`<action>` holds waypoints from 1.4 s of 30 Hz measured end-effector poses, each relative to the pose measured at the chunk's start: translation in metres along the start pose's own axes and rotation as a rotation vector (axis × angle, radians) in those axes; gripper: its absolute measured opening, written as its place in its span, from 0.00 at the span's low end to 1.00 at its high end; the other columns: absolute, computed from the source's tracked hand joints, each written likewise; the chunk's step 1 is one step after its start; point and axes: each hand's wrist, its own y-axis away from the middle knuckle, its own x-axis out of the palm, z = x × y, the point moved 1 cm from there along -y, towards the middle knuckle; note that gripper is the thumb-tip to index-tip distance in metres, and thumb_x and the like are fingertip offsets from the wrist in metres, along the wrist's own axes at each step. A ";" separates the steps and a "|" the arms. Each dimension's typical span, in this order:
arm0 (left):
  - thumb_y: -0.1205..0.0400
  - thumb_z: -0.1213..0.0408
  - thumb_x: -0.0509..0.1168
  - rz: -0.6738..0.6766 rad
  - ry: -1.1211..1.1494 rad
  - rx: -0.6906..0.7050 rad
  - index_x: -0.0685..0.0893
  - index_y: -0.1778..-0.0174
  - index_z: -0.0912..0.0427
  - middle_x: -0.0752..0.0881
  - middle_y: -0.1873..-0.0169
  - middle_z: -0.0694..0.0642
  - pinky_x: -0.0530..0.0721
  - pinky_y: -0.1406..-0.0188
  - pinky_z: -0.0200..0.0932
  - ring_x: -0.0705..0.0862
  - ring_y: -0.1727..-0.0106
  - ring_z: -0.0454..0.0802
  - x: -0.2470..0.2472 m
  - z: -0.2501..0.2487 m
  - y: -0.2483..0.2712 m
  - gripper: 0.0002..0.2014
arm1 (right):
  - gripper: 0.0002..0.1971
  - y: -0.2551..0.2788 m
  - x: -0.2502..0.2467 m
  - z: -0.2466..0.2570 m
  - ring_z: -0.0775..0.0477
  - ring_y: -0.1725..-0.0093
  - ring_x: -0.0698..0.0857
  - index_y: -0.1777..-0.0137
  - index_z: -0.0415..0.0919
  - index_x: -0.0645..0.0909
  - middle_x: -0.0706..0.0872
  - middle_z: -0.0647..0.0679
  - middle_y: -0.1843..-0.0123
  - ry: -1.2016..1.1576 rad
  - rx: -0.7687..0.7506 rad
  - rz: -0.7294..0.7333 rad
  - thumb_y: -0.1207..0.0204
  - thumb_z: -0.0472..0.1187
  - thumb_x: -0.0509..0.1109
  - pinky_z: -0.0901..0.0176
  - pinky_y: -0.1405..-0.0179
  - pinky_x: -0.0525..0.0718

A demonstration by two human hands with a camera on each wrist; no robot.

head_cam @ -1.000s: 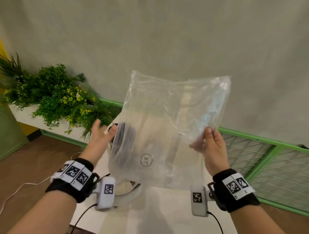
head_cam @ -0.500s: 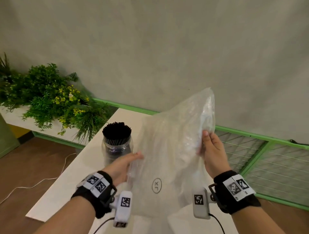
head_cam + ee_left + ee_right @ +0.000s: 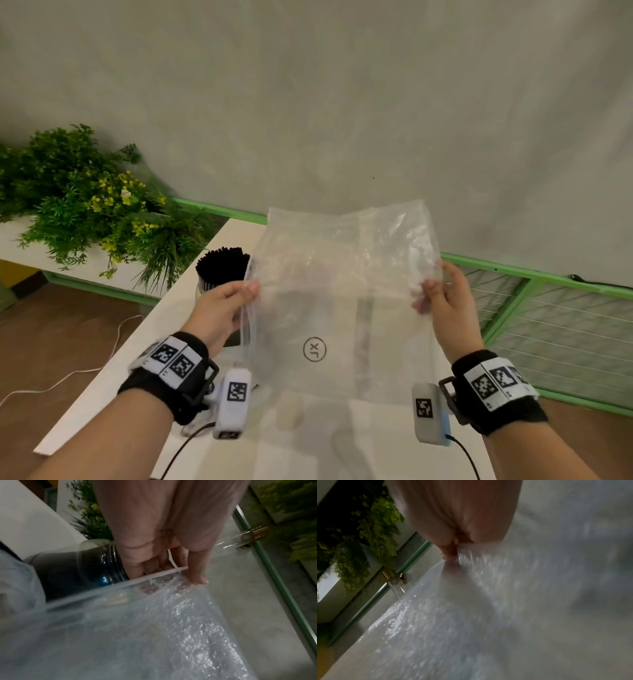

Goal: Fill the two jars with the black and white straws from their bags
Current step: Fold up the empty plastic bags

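Above the white tabletop (image 3: 113, 370), you hold a large clear crinkled plastic bag (image 3: 342, 308) spread flat between both hands, facing you, with a small circled mark printed low on its front. Your left hand (image 3: 219, 308) pinches the bag's left edge, thumb on the near face and fingers curled behind it; the left wrist view shows the thumb (image 3: 197, 573) pressed on the edge strip while the other fingers fold in behind. Your right hand (image 3: 445, 301) grips the right edge higher up, fingers wrapped round the film and showing faintly through it; the right wrist view is blurred, and only the palm (image 3: 453, 513) and the plastic beneath it can be made out. No straws can be made out inside the bag.

Behind the bag's left edge, just beyond your left hand, a clear glass jar (image 3: 72, 568) stands on the table, packed with upright black straws (image 3: 222, 267) whose ends rise above its rim. The second jar and the white straws cannot be made out.

To the left, a green leafy plant with small yellow flowers (image 3: 85, 212) sits on a white ledge. A green-framed wire panel (image 3: 565, 329) runs along the right, and a thin white cable (image 3: 68, 377) lies on the brown floor.
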 end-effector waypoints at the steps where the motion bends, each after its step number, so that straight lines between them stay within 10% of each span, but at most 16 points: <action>1: 0.19 0.67 0.64 -0.014 0.005 0.018 0.85 0.49 0.64 0.86 0.61 0.54 0.82 0.51 0.44 0.83 0.56 0.49 -0.003 -0.004 -0.001 0.08 | 0.23 0.001 0.000 -0.003 0.53 0.65 0.85 0.23 0.49 0.65 0.86 0.48 0.59 0.006 0.000 0.034 0.15 0.31 0.58 0.58 0.60 0.87; 8: 0.22 0.78 0.65 -0.065 -0.039 0.086 0.75 0.58 0.59 0.82 0.59 0.57 0.82 0.53 0.49 0.83 0.56 0.52 -0.017 -0.018 -0.003 0.09 | 0.43 0.002 0.017 0.011 0.60 0.51 0.76 0.22 0.59 0.64 0.76 0.58 0.47 0.555 -0.112 0.398 0.33 0.41 0.82 0.81 0.49 0.72; 15: 0.23 0.76 0.66 -0.060 0.112 0.024 0.73 0.38 0.58 0.82 0.63 0.52 0.83 0.55 0.48 0.85 0.57 0.47 -0.044 -0.027 -0.004 0.19 | 0.05 -0.011 0.025 0.004 0.53 0.66 0.74 0.56 0.37 0.89 0.73 0.52 0.65 0.703 -0.541 0.190 0.31 0.31 0.79 0.67 0.66 0.71; 18: 0.25 0.67 0.74 -0.231 -0.449 0.176 0.70 0.31 0.57 0.79 0.57 0.55 0.76 0.37 0.56 0.80 0.48 0.54 -0.050 -0.031 0.000 0.28 | 0.04 -0.010 0.030 0.018 0.47 0.59 0.72 0.60 0.36 0.87 0.73 0.49 0.60 0.784 -0.652 0.137 0.31 0.35 0.79 0.58 0.63 0.71; 22: 0.37 0.45 0.79 -0.240 -1.323 0.489 0.61 0.23 0.36 0.61 0.23 0.48 0.47 0.23 0.68 0.54 0.19 0.53 -0.013 -0.056 0.022 0.47 | 0.04 -0.009 0.038 0.047 0.47 0.47 0.72 0.60 0.38 0.86 0.75 0.48 0.49 0.694 -0.744 0.135 0.31 0.38 0.78 0.60 0.50 0.70; 25: 0.27 0.45 0.71 -0.065 -1.535 0.652 0.73 0.31 0.35 0.77 0.33 0.39 0.40 0.22 0.69 0.68 0.25 0.46 0.027 -0.072 0.029 0.27 | 0.07 -0.009 0.044 0.076 0.47 0.46 0.76 0.56 0.36 0.83 0.77 0.49 0.46 0.538 -0.802 0.122 0.30 0.37 0.77 0.67 0.48 0.74; 28: 0.21 0.55 0.68 0.037 -1.275 0.682 0.85 0.50 0.42 0.85 0.60 0.43 0.78 0.39 0.50 0.81 0.56 0.43 0.037 -0.077 0.027 0.06 | 0.20 -0.010 0.040 0.094 0.46 0.41 0.77 0.40 0.36 0.75 0.74 0.46 0.40 0.349 -0.795 -0.113 0.28 0.41 0.77 0.59 0.40 0.76; 31: 0.20 0.63 0.69 0.098 -0.778 0.473 0.88 0.53 0.48 0.88 0.64 0.48 0.80 0.60 0.33 0.86 0.58 0.42 0.036 -0.072 0.027 0.05 | 0.41 -0.003 0.037 0.082 0.49 0.31 0.72 0.24 0.47 0.60 0.67 0.45 0.28 0.214 -0.567 -0.243 0.32 0.57 0.78 0.52 0.31 0.73; 34: 0.19 0.67 0.67 0.148 -0.415 0.302 0.87 0.49 0.54 0.92 0.58 0.49 0.83 0.65 0.31 0.89 0.57 0.44 0.043 -0.064 0.034 0.06 | 0.60 0.018 0.054 0.056 0.54 0.27 0.69 0.18 0.56 0.45 0.63 0.55 0.23 0.088 -0.179 -0.028 0.44 0.72 0.76 0.51 0.27 0.70; 37: 0.17 0.65 0.63 0.170 -0.308 0.190 0.87 0.51 0.53 0.92 0.61 0.43 0.83 0.64 0.30 0.89 0.58 0.39 0.051 -0.054 0.037 0.07 | 0.62 0.033 0.075 0.036 0.56 0.30 0.77 0.18 0.62 0.42 0.74 0.55 0.26 -0.122 0.083 0.298 0.43 0.59 0.83 0.47 0.26 0.74; 42: 0.14 0.61 0.57 0.064 -0.118 0.085 0.85 0.42 0.57 0.90 0.52 0.56 0.84 0.56 0.42 0.88 0.49 0.51 0.041 -0.042 0.036 0.13 | 0.47 0.032 0.079 0.035 0.48 0.49 0.87 0.19 0.63 0.47 0.86 0.38 0.51 -0.187 -0.003 0.268 0.24 0.31 0.73 0.49 0.37 0.83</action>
